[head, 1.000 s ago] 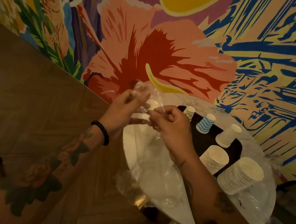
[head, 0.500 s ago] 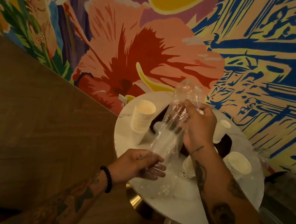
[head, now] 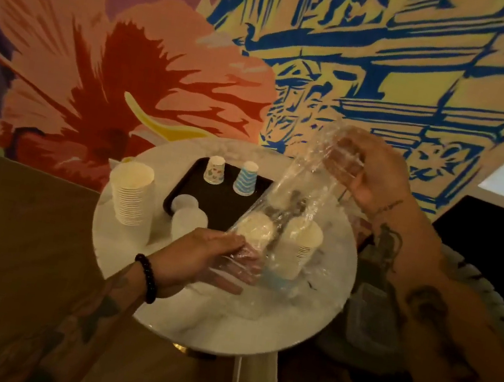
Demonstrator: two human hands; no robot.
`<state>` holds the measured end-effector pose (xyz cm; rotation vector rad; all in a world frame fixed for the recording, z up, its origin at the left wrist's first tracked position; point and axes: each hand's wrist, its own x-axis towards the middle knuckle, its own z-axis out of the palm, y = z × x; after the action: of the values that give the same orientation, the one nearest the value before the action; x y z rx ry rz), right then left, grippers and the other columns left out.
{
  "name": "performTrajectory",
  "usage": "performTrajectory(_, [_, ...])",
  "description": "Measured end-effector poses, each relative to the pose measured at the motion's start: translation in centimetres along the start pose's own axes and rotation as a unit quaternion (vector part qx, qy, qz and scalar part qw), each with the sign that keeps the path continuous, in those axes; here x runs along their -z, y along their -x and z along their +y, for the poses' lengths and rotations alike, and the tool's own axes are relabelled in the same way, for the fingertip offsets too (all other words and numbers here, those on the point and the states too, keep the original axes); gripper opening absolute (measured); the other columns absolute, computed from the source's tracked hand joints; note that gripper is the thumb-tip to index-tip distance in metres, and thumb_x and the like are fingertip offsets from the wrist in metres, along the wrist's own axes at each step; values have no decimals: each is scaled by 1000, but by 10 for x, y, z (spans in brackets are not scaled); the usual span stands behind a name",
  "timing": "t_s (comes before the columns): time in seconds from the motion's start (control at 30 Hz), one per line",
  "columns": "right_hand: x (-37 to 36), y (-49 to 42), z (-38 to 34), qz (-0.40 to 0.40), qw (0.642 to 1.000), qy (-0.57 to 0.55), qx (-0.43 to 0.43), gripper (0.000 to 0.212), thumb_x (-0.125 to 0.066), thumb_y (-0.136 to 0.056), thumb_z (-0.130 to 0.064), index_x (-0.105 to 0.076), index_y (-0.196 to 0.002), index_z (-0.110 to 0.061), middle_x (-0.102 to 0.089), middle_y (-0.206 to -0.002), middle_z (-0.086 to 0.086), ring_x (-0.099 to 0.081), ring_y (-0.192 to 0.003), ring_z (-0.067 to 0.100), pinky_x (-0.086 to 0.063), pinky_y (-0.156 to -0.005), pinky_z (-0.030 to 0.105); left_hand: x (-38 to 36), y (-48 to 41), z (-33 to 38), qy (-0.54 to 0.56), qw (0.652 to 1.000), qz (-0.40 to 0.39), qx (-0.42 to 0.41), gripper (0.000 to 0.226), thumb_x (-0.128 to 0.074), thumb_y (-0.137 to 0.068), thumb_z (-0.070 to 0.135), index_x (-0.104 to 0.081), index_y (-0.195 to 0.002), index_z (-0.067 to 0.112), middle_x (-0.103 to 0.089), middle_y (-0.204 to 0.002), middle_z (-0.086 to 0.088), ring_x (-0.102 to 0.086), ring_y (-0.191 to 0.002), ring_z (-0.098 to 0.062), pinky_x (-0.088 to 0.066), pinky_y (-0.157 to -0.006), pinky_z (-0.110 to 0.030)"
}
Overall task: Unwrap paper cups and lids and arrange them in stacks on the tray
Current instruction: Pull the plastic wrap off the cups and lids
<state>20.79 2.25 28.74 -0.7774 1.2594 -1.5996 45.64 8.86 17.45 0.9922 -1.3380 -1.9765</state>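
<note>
A clear plastic sleeve (head: 301, 191) is held stretched between two hands above the round bench (head: 224, 324).

The sleeve's upper end is clenched in the right hand (head: 374, 173) and its lower end in the left hand (head: 211, 260). A white cup stack (head: 132, 192) is stood on the bench left of the dark tray (head: 209, 204); two patterned cups (head: 230, 173) are set upside down on the tray, and another stack (head: 299, 247) is seen behind the sleeve.
</note>
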Motion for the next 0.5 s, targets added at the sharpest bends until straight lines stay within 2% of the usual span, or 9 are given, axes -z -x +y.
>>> performTrajectory(0.1, [48, -26, -14, 22, 1000, 21, -7, 14, -69, -94, -16, -70, -103, -6, -74, -87, 7, -74, -75, 23, -61, -67, 37, -43, -28, 0, -3, 1000, -26, -1, 35, -60, -92, 28, -67, -117, 5, -73, -109, -17, -71, -99, -30, -60, -80, -44])
performTrajectory(0.17, [80, -47, -14, 40, 999, 26, -7, 27, -71, -92, -12, -66, -116, -2, -74, -91, 10, -74, -75, 22, -61, -66, 35, -70, -50, -6, -20, 999, -29, -12, 38, -70, -87, 15, -61, -124, 14, -73, -111, -13, -72, -95, -26, -61, -71, -39])
performTrajectory(0.23, [115, -70, -12, 68, 997, 25, -6, 41, -70, -92, -9, -56, -129, 4, -71, -97, 14, -74, -75, 24, -61, -66, 35, -94, -76, -18, -24, 1000, -10, -11, 52, -76, -81, 0, -56, -126, 17, -72, -110, -12, -73, -95, -26, -61, -70, -41])
performTrajectory(0.27, [133, -83, -10, 82, 996, 23, -7, 41, -68, -93, -8, -52, -129, 5, -70, -100, 16, -73, -75, 25, -61, -64, 35, -106, -89, -25, -25, 1000, 9, -6, 54, -77, -79, -3, -55, -124, 16, -73, -109, -12, -73, -95, -26, -62, -71, -42])
performTrajectory(0.33, [165, -111, 0, 95, 995, 33, -20, 28, -66, -96, -9, -49, -117, -2, -67, -110, 21, -72, -79, 27, -61, -63, 36, -126, -116, -41, -14, 999, 48, 6, 52, -78, -78, -3, -54, -122, 12, -73, -107, -13, -73, -94, -29, -62, -73, -43])
performTrajectory(0.37, [178, -125, 6, 94, 994, 44, -33, 29, -68, -95, -13, -46, -114, -7, -66, -117, 21, -73, -85, 30, -63, -65, 39, -136, -128, -49, -3, 997, 70, 12, 49, -78, -79, -1, -55, -121, 10, -74, -105, -13, -74, -92, -30, -62, -70, -41])
performTrajectory(0.43, [201, -146, 22, 58, 992, 78, -85, 45, -75, -91, -25, -43, -121, -14, -63, -122, 17, -72, -98, 35, -62, -75, 52, -153, -153, -64, 19, 992, 121, 24, 42, -77, -81, 2, -57, -118, 6, -75, -100, -13, -74, -89, -30, -60, -68, -38])
performTrajectory(0.5, [220, -159, 42, -17, 981, 111, -158, 66, -79, -86, -26, -35, -135, -29, -64, -117, 12, -72, -101, 35, -60, -79, 57, -167, -178, -76, 40, 985, 166, 37, 37, -76, -82, 1, -61, -116, 4, -75, -98, -15, -74, -90, -30, -61, -73, -43])
